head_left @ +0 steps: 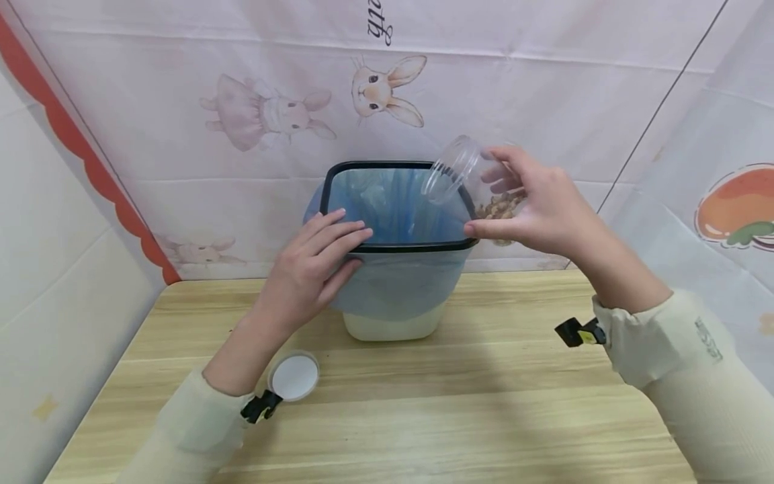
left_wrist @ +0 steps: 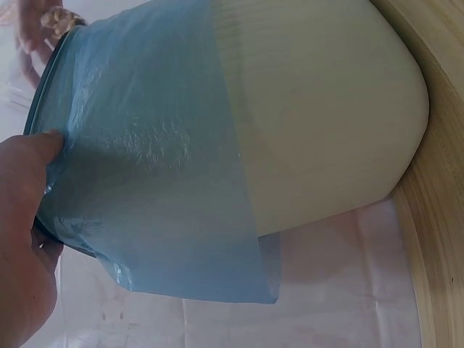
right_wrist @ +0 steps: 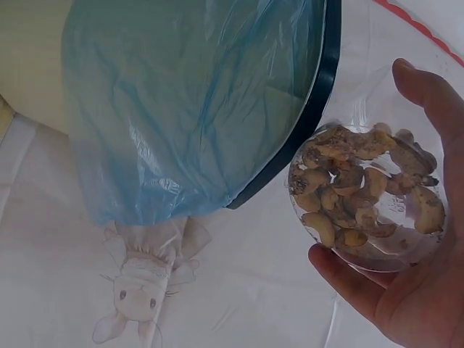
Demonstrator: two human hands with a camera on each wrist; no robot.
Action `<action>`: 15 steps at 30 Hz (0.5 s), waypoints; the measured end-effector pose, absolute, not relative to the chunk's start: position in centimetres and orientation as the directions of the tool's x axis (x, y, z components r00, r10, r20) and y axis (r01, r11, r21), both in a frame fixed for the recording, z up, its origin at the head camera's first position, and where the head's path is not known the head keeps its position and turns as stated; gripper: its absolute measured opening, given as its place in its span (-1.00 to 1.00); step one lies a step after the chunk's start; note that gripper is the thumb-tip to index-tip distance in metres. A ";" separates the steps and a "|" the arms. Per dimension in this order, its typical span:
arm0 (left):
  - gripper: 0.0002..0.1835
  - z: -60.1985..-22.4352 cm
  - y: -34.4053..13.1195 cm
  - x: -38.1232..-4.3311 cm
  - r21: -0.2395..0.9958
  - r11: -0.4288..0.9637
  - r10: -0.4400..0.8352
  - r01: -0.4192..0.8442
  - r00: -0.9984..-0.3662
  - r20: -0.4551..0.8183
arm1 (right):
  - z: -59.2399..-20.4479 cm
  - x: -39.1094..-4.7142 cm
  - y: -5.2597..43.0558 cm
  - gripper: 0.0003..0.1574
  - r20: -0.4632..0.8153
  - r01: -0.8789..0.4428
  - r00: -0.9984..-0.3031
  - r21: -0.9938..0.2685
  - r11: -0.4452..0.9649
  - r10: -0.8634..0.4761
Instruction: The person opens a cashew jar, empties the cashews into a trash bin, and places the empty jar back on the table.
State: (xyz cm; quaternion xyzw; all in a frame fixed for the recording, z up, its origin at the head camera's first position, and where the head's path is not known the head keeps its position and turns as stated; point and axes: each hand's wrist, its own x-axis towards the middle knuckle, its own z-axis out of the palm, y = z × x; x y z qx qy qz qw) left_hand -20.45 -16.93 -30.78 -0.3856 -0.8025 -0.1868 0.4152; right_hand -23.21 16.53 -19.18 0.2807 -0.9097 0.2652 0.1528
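Note:
A cream trash bin (head_left: 393,327) with a black rim stands on the table against the wall. Over its rim is folded a translucent blue trash bag (head_left: 396,286), which hangs partway down the outside. My left hand (head_left: 305,269) grips the near left of the rim, thumb outside and fingers over the top. At the right rim, my right hand (head_left: 547,208) holds a clear plastic jar (head_left: 450,168), tilted with its mouth over the bin. Curved, cashew-like nuts (right_wrist: 351,188), with dark specks, lie toward the bottom of the jar. The bin's floor is hidden.
A white round lid (head_left: 294,377) lies on the wood-grain table (head_left: 484,403), close to my left wrist. Behind the bin hangs a pale wall covering (head_left: 272,161) printed with rabbits. Black camera mounts (head_left: 579,332) sit on both cuffs.

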 end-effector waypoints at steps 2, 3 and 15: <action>-0.54 -30.8 -16.9 -20.4 -0.018 0.631 0.462 0.775 -0.358 0.811 | -19.0 -23.5 16.6 0.22 0.416 -0.588 -0.800 -0.396 0.706 -0.433; -0.54 -30.8 -16.8 -20.5 -0.015 0.630 0.461 0.777 -0.358 0.812 | -19.0 -23.6 16.6 0.22 0.409 -0.586 -0.802 -0.395 0.708 -0.435; -0.54 -30.7 -16.8 -20.6 -0.001 0.623 0.456 0.782 -0.363 0.813 | -17.9 -25.0 16.8 0.25 0.310 -0.573 -0.818 -0.368 0.732 -0.484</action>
